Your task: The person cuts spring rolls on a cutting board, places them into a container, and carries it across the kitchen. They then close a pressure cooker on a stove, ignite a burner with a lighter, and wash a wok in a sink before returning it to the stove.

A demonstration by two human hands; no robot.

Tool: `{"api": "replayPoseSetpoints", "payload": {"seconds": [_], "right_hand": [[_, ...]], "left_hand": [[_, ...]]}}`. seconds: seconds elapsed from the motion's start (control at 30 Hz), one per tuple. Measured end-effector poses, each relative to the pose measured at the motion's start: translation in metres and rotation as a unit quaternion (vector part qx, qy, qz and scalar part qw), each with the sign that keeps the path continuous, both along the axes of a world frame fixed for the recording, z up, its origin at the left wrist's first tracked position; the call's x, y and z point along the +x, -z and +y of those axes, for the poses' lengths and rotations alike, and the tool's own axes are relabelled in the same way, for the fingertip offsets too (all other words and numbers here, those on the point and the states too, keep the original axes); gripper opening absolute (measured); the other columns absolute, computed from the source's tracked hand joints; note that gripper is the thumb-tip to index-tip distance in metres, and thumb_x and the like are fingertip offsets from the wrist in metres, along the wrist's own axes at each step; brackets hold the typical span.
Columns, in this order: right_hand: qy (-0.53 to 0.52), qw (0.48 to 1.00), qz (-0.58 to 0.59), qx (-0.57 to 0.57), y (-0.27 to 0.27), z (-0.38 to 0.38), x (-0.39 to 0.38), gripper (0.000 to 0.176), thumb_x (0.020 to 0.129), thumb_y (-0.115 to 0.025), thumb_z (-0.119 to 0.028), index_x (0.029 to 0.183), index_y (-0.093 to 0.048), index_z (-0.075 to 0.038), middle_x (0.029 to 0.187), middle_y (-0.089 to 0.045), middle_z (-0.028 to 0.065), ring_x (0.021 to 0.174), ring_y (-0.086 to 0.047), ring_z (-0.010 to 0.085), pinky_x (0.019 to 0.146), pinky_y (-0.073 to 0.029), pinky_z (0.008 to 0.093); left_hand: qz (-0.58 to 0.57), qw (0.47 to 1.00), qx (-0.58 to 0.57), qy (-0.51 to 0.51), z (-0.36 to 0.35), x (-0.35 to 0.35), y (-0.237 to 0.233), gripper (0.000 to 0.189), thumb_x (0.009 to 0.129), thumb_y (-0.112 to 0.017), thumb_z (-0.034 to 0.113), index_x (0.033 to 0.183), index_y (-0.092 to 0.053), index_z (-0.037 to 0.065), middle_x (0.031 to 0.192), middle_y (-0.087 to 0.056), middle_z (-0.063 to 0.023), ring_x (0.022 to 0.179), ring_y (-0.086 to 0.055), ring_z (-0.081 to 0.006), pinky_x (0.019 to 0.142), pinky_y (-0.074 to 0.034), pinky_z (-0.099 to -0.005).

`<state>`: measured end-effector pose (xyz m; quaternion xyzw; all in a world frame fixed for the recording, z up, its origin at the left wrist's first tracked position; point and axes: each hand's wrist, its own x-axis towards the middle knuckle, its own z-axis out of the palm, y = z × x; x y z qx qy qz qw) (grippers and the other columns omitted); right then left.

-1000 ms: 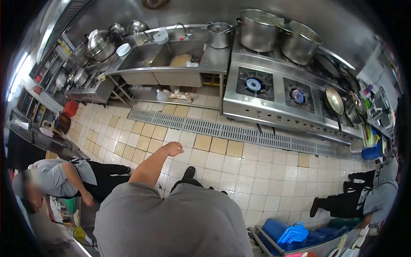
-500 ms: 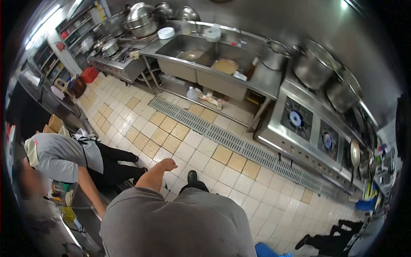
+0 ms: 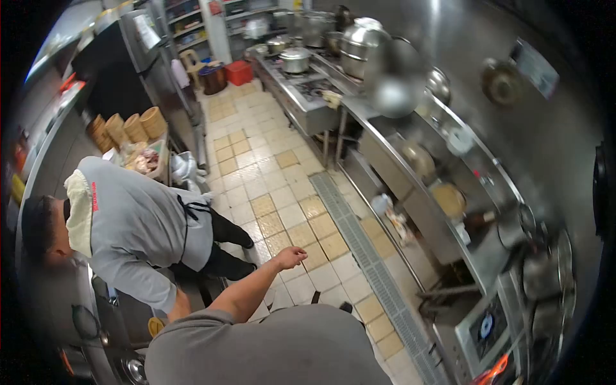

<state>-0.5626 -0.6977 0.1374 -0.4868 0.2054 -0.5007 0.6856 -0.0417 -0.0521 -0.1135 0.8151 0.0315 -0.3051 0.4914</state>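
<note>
My left hand (image 3: 291,257) hangs out in front of my body over the tiled floor (image 3: 292,234), with the forearm stretched forward. Its fingers are loosely bent and slightly apart, and nothing shows in them. It touches no object. My right hand is outside the picture. Closest to my left arm is a co-worker (image 3: 138,215) in a grey shirt with dark apron strings, bent over the counter on the left. One of that person's hands is partly hidden behind my shoulder.
A floor drain grate (image 3: 359,237) runs along the right, below a steel sink (image 3: 401,170) with pans in it. A lit burner (image 3: 486,326) is at lower right. Ahead stand a stove with a lidded pot (image 3: 295,61) and a red bin (image 3: 239,73). Bamboo steamers (image 3: 153,122) line the left counter.
My view has swung left, so the sinks and burners now sit further right and the aisle shows ahead. My left hand remains extended, without any object taken up.
</note>
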Motion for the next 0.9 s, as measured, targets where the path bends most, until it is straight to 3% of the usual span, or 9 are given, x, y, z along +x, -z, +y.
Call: {"api": "replayPoseSetpoints", "payload": {"seconds": [0.1,0.13,0.27,0.43,0.47,0.6,0.73,0.83,0.9], "right_hand": [[0.016,0.998,0.039,-0.04,-0.043,0.027,0.163,0.022,0.097,-0.062,-0.015,0.116,-0.066,-0.005,0.104,-0.064,0.0017,0.088,-0.057,0.0122,0.078,-0.049,0.0288],[0.06,0.996,-0.051,0.032,-0.063,0.05,0.228,0.019,0.099,-0.06,-0.021,0.105,-0.065,-0.004,0.09,-0.063,0.0026,0.078,-0.057,0.0124,0.069,-0.048,0.0287],[0.011,0.992,0.121,0.016,0.036,-0.057,0.413,0.057,0.09,-0.059,-0.012,0.145,-0.043,-0.021,0.126,-0.057,0.0021,0.08,-0.051,0.0108,0.07,-0.044,0.0272],[-0.038,0.954,0.295,-0.044,0.103,0.076,0.736,0.068,0.087,-0.059,-0.005,0.148,-0.034,-0.021,0.09,-0.057,0.0005,0.064,-0.049,0.0094,0.051,-0.041,0.0225],[-0.222,0.936,0.271,-0.017,0.142,0.094,0.795,0.07,0.089,-0.059,-0.007,0.152,-0.03,-0.023,0.094,-0.058,0.0,0.063,-0.05,0.0092,0.049,-0.041,0.0219],[-0.494,0.785,0.24,-0.289,0.065,0.358,0.925,0.061,0.082,-0.053,0.0,0.141,-0.044,-0.015,0.101,-0.059,0.0042,0.081,-0.057,0.016,0.071,-0.049,0.0299],[-0.655,0.653,0.108,-0.364,0.063,0.525,0.998,0.06,0.076,-0.052,0.002,0.136,-0.05,-0.006,0.117,-0.061,0.0105,0.111,-0.058,0.0224,0.101,-0.045,0.034],[-0.616,0.64,0.118,-0.444,0.059,0.588,1.057,0.06,0.075,-0.054,0.003,0.135,-0.051,-0.002,0.126,-0.061,0.0139,0.12,-0.056,0.0229,0.105,-0.042,0.0334],[-0.627,0.645,0.139,-0.414,0.059,0.601,1.102,0.06,0.075,-0.055,0.002,0.135,-0.051,-0.001,0.128,-0.06,0.0208,0.124,-0.055,0.0344,0.104,-0.044,0.0386]], "left_hand": [[-0.016,0.996,-0.04,-0.079,0.03,0.052,-0.007,0.038,0.092,-0.066,0.038,0.112,-0.069,0.005,0.091,-0.071,-0.0091,0.082,-0.067,-0.0149,0.064,-0.052,-0.031],[-0.03,0.995,-0.023,-0.093,0.044,0.066,-0.004,0.038,0.092,-0.067,0.037,0.112,-0.069,0.005,0.09,-0.071,-0.0091,0.08,-0.067,-0.0153,0.064,-0.052,-0.031],[-0.032,0.984,0.034,-0.17,0.094,0.109,0.001,0.036,0.091,-0.068,0.034,0.113,-0.07,0.005,0.087,-0.071,-0.0078,0.072,-0.066,-0.0156,0.062,-0.052,-0.0304],[0.011,0.939,-0.002,-0.345,0.142,0.141,-0.014,0.031,0.092,-0.068,0.029,0.11,-0.069,0.004,0.085,-0.068,-0.0042,0.071,-0.065,-0.0139,0.057,-0.049,-0.028],[0.017,0.91,-0.042,-0.411,0.149,0.144,-0.012,0.028,0.093,-0.068,0.027,0.109,-0.069,0.004,0.086,-0.067,-0.0031,0.07,-0.064,-0.0131,0.056,-0.048,-0.0271],[0.04,0.836,-0.134,-0.53,0.178,0.161,-0.031,0.024,0.097,-0.064,0.023,0.116,-0.063,0.008,0.092,-0.067,-0.0031,0.071,-0.062,-0.013,0.056,-0.05,-0.0285],[0.06,0.794,-0.143,-0.588,0.222,0.201,-0.004,0.025,0.098,-0.063,0.026,0.116,-0.062,0.009,0.1,-0.067,-0.0059,0.075,-0.065,-0.0154,0.058,-0.052,-0.0298],[0.066,0.781,-0.143,-0.605,0.267,0.256,0.012,0.027,0.098,-0.062,0.028,0.116,-0.061,0.009,0.101,-0.067,-0.0061,0.075,-0.066,-0.017,0.061,-0.053,-0.0322],[0.089,0.784,-0.142,-0.598,0.309,0.302,0.021,0.027,0.098,-0.062,0.028,0.117,-0.061,0.008,0.098,-0.067,-0.0055,0.074,-0.065,-0.0172,0.06,-0.053,-0.032]]}}
